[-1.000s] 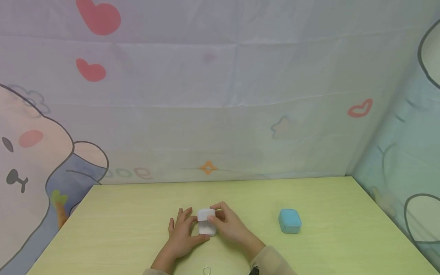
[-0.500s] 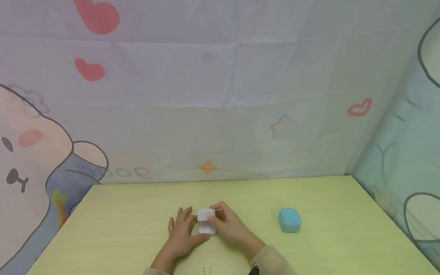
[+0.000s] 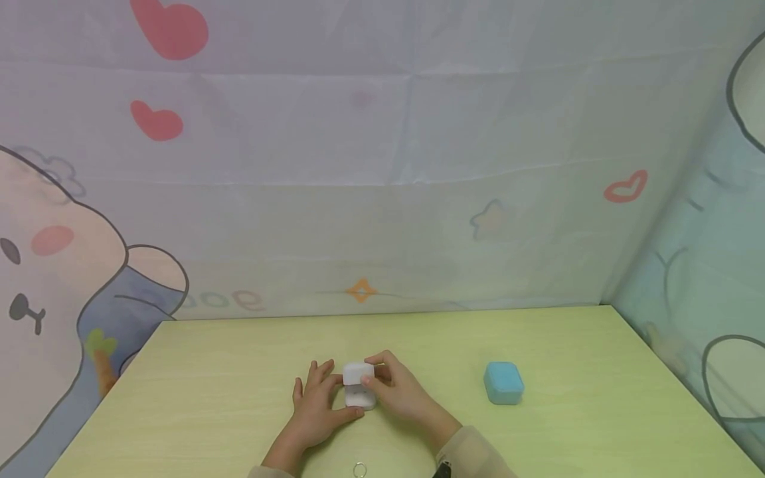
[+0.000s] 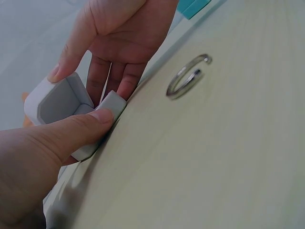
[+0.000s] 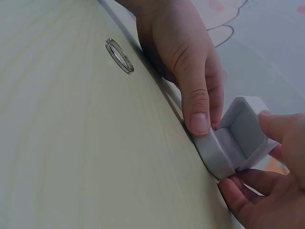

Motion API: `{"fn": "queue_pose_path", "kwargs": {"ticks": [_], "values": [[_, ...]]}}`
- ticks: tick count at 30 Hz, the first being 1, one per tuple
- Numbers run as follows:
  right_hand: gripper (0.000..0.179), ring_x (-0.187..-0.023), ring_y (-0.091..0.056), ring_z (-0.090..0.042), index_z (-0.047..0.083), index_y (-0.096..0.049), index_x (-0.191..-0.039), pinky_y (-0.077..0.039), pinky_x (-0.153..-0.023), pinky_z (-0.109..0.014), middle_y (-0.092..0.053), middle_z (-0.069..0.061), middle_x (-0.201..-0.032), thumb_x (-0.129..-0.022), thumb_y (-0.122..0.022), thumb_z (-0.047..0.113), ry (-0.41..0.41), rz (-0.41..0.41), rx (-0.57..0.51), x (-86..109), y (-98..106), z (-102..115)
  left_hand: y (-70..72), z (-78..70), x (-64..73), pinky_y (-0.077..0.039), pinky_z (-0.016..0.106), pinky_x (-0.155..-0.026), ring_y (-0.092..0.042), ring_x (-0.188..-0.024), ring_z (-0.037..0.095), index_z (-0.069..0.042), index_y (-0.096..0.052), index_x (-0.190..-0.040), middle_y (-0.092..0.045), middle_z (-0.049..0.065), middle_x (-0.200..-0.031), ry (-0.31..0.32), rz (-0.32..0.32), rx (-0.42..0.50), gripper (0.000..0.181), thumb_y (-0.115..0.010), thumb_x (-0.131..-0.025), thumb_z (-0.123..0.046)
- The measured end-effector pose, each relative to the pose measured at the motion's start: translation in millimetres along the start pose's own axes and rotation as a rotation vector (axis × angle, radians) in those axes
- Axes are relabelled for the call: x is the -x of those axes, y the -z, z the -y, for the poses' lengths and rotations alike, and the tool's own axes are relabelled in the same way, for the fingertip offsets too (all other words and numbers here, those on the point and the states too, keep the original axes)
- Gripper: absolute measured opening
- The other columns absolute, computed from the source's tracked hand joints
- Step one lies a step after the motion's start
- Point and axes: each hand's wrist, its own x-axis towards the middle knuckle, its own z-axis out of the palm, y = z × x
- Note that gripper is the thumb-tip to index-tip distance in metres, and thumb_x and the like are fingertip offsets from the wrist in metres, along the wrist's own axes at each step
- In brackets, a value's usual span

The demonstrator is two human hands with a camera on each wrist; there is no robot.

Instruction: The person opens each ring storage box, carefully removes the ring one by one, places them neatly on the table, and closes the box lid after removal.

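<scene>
A small white ring box (image 3: 358,374) with its lid raised stands on the table in front of me. My left hand (image 3: 315,410) holds the base, thumb (image 4: 90,125) on the front edge and index finger at the side. On the raised lid, my right hand (image 3: 402,393) pinches with its thumb near the top edge; other fingers are behind or beside the box. Grey lining (image 5: 231,145) shows inside the box in the right wrist view. A silver ring (image 4: 179,73) lies apart on the table, nearer to me, between the forearms.
A blue rounded box (image 3: 504,384) stands to the right of the hands on the pale yellow-green table (image 3: 597,398). Behind the table hangs a printed cloth (image 3: 418,245), with another cloth side (image 3: 705,279) at the right.
</scene>
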Motion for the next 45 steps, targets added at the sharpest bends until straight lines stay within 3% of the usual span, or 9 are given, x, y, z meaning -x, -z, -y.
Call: {"fn": "queue_pose_path", "kwargs": {"ticks": [45], "values": [[0.036,-0.123,-0.051,-0.041,0.010,-0.045,-0.126,-0.043,-0.100,-0.055,-0.052,-0.025,-0.133,-0.097,-0.053,0.029,-0.007,0.023,0.039,-0.4,2.3,-3.6,1.4,0.2,0.1,0.009,0.073,-0.104,-0.001,-0.141,0.050,0.003,-0.057,-0.116,-0.027,0.028,-0.148,-0.004,-0.001,-0.005,0.064,-0.077,-0.074,-0.041]]}}
